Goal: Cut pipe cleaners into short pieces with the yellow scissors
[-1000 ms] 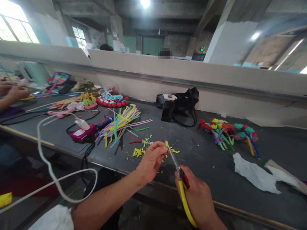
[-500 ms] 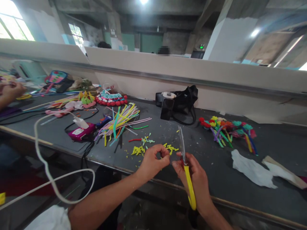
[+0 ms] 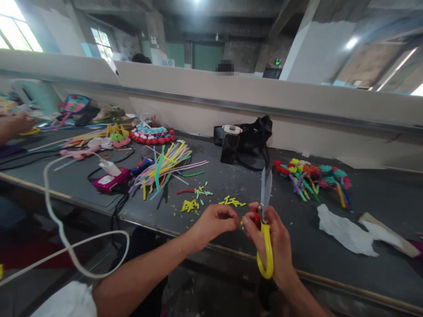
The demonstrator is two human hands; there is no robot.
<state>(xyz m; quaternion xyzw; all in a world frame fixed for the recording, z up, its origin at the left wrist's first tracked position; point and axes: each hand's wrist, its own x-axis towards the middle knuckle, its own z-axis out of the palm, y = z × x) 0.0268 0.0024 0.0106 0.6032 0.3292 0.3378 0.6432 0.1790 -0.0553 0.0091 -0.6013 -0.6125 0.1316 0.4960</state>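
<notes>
My right hand (image 3: 279, 235) holds scissors (image 3: 269, 253) with a yellow handle, their blades pointing up and away from me. A small red part shows by its fingers, and a tiny yellow bit (image 3: 242, 223) sits at its thumb tip. Close beside it, my left hand (image 3: 216, 224) is closed in a pinch; whatever lies between those fingertips is hidden. Beyond the hands are short yellow cut pieces (image 3: 189, 205), with pale green bits (image 3: 202, 192) and a red strip (image 3: 185, 191). Farther left lies a loose bundle of coloured fuzzy stems (image 3: 170, 160).
A purple power strip (image 3: 110, 180) and blue glue gun (image 3: 143, 165) lie left, near a looping white cable (image 3: 54, 211). At the back are a black bag (image 3: 257, 141) and a phone (image 3: 229, 149). Fuzzy flowers (image 3: 309, 171) and white cloth (image 3: 343, 231) lie right. A co-worker's hand (image 3: 16, 123) is far left.
My right hand has turned the scissors, so the blades have swung right and now look spread apart. My left hand has shifted slightly right and down.
</notes>
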